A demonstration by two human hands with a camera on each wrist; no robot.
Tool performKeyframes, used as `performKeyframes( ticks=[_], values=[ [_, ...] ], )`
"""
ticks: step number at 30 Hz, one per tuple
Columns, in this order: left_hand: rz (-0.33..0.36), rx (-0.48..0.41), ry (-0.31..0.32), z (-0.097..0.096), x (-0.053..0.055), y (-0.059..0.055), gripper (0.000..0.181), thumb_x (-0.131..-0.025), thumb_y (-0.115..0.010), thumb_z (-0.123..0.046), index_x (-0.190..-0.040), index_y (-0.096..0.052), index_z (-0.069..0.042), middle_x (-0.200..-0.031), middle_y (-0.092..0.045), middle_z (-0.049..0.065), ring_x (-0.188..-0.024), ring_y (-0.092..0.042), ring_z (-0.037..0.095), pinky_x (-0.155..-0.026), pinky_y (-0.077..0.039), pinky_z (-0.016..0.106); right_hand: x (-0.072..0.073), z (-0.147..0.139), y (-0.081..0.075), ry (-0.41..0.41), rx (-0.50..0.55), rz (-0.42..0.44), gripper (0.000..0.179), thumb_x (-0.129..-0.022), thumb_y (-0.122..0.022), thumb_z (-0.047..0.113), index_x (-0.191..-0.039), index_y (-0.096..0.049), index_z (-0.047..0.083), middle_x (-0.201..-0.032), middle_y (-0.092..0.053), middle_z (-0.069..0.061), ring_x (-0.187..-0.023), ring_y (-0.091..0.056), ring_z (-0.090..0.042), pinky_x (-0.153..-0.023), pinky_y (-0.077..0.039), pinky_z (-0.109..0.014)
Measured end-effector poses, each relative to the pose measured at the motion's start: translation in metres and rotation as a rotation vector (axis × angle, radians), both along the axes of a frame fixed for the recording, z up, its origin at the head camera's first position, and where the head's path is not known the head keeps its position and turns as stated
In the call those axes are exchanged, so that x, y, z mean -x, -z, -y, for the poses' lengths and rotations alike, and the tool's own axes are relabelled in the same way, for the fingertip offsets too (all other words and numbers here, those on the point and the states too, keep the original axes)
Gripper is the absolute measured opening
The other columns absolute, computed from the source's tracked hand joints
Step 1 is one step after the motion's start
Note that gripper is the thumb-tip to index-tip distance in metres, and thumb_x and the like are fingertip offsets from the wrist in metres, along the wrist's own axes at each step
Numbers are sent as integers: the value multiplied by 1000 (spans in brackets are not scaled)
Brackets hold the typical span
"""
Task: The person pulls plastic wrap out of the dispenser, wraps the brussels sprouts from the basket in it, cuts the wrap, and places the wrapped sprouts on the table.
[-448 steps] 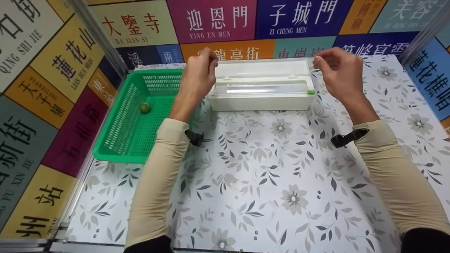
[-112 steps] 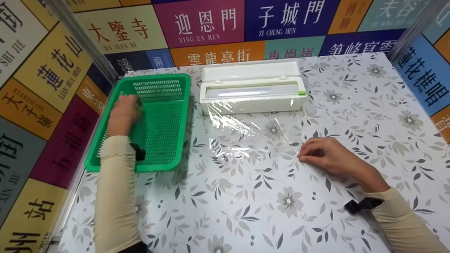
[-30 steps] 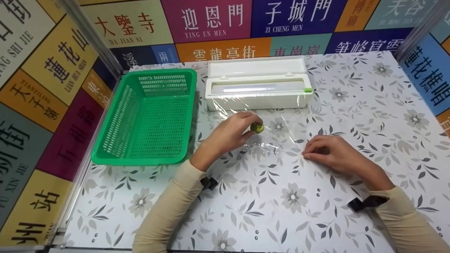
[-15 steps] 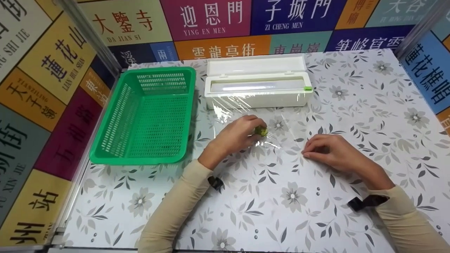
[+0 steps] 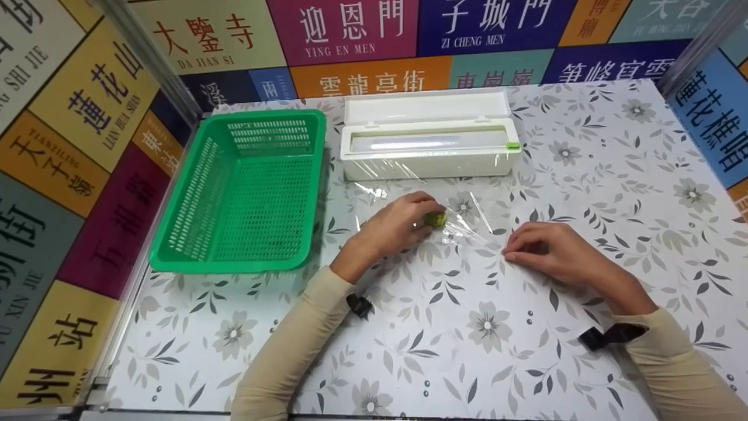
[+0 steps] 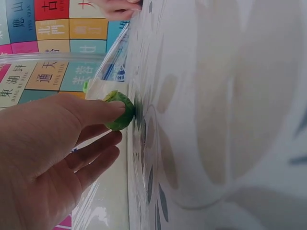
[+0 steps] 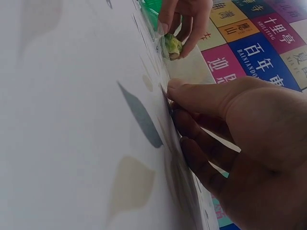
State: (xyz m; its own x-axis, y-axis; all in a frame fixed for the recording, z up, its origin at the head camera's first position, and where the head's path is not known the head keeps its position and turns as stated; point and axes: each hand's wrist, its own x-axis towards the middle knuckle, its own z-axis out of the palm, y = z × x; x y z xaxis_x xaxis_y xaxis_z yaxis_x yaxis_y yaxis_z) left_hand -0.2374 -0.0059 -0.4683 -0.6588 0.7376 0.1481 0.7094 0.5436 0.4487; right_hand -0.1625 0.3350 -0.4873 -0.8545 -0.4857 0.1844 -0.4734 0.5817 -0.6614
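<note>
Between left-hand fingers [image 5: 422, 206], green sprout [image 5: 435, 219] on film [image 5: 473, 219]

We see the basket [image 5: 245, 193] on the left side of the table [image 5: 613, 193]; the wrap box [image 5: 429, 153] sits just right of it, at the back; a sheet of wrap [image 5: 467, 204] lies on the table in front of the box; the little ball [image 5: 435, 219] sits on the sheet; our left hand [image 5: 391, 225] is left of the ball, and our right hand [image 5: 555, 251] is right of it, on the sheet's near edge.
</note>
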Motion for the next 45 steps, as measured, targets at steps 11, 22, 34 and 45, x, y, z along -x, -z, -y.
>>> performKeyframes(
  ticks=[11, 22, 34, 45],
  values=[
    [-19, -38, -54, 27, -19, -1, 57, -101, -72, -9, -155, -52, -7, -150, -63, 11, -143, -57, 27, -121, -49, 38, 2, 1, -2, 2, -6, -42, 15, -92, -87, 11, -99, -84, 24, -100, -80, 12, -92, -70, -4, -83, -52, -14],
    [89, -1, -66, 61, -31, 7, 41, -94, -86, -36, -121, -74, -7, -127, -71, 10, -119, -67, 26, -102, -60, 36, 1, 1, -3, 183, 30, 47, 7, -99, -81, 19, -105, -83, 21, -91, -80, 6, -78, -71, -7, -69, -56, -16],
    [87, -19, -54, 72, -30, 10, 24, -97, -84, -26, -112, -77, -9, -118, -75, 7, -113, -69, 24, -99, -60, 38, 12, 7, -3, 341, 194, 111, 14, -102, -78, 19, -113, -82, 12, -84, -77, -17, -66, -68, -22, -51, -49, -20],
    [75, -206, -88, 77, -24, 13, 7, -102, -69, -5, -107, -72, 0, -106, -76, 13, -106, -75, 26, -98, -62, 34, 24, 7, -2, 362, 256, 232, 29, -102, -78, 27, -121, -78, 6, -91, -77, -14, -72, -69, -18, -57, -53, -24]
  ],
)
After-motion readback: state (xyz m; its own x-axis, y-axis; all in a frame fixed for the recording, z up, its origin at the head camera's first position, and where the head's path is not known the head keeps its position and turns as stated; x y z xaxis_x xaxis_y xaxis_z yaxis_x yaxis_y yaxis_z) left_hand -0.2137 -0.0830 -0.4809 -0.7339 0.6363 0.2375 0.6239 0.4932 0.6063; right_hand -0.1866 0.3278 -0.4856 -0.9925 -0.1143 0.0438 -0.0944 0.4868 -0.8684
